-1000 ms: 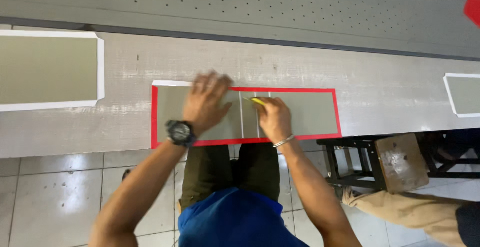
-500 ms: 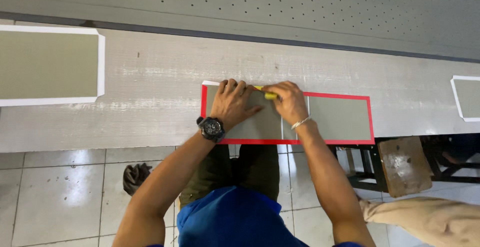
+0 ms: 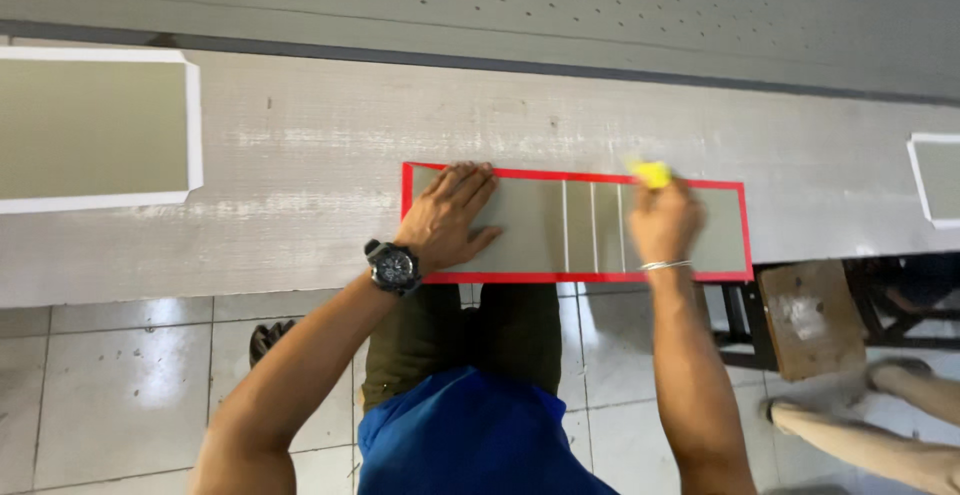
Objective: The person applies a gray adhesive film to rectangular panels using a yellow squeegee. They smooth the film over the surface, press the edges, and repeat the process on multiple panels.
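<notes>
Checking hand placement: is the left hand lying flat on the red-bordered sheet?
Yes, the left hand lies palm down, fingers spread, on the left part of the red-bordered sheet.

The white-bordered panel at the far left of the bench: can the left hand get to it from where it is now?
Probably yes. The left hand lies flat on the red-bordered panel, and only bare bench top lies between it and the white-bordered panel.

Bright even daylight, soft shadows, slight motion blur

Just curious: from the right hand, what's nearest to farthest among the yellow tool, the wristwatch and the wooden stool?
1. Yellow tool: gripped in the right hand, at its top.
2. Wooden stool: lower right, under the bench.
3. Wristwatch: on the left wrist.
</notes>
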